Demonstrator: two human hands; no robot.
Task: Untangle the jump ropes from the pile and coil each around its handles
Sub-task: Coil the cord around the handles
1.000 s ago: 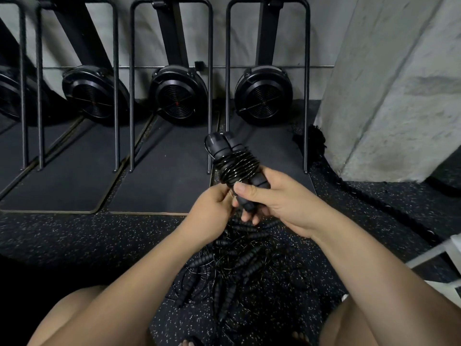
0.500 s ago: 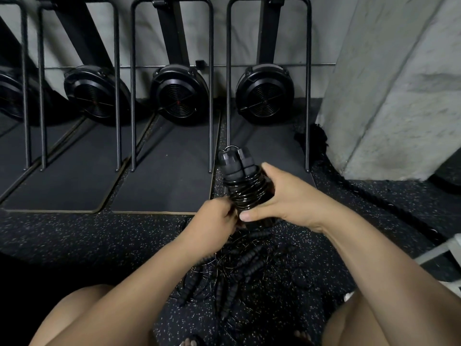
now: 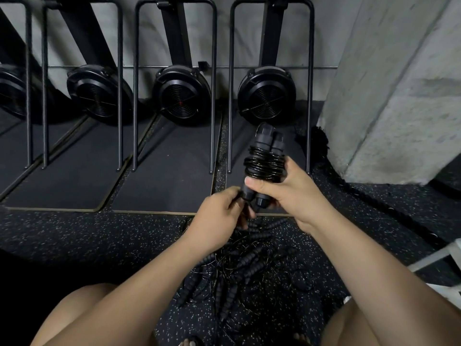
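Item: one jump rope point(image 3: 264, 168), black, its cord wound in tight glossy turns around the paired handles point(image 3: 266, 137), held upright just off frame centre toward 1 o'clock. Holder: right hand point(image 3: 291, 193), clenched round the bundle from 3 o'clock, thumb laid across the lowest turns. Left hand point(image 3: 219, 213), at 7 o'clock of the bundle, fingers curled on the butt end of one handle; whether it also pins the cord's tail cannot be told. Change: a second ago the bundle leaned toward 11 o'clock with looser, splayed turns; it now stands straighter and the coil sits snug. Judgement: this rope is all but finished. Remaining stock: pile point(image 3: 244, 265) of tangled cords and ribbed handles on the speckled floor point(image 3: 99, 240), at 6 o'clock. Surroundings: flywheel machines point(image 3: 180, 96) at 12 o'clock; concrete pillar point(image 3: 399, 96) at 2 o'clock.
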